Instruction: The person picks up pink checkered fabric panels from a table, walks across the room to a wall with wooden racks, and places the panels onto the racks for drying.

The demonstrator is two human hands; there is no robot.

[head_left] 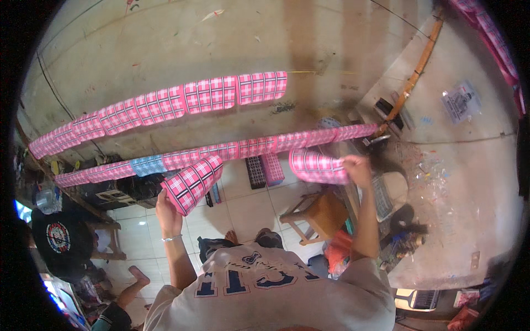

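My left hand grips the lower edge of a pink plaid sheet, which tilts up and away in front of the lower hanging row. Farther right, my right hand pinches the right end of a second pink plaid sheet, curved and sagging to the left. Both hands are raised and apart. Ahead runs a lower row of similar pink pieces with one blue plaid piece among them. Above it, along the wall, hangs an upper row of pink plaid pieces.
Below the lower row, a pink patterned stack and a dark one sit on the tiles. A brown wooden stool stands at right. A wooden pole leans by the wall. At left is another person in a black shirt.
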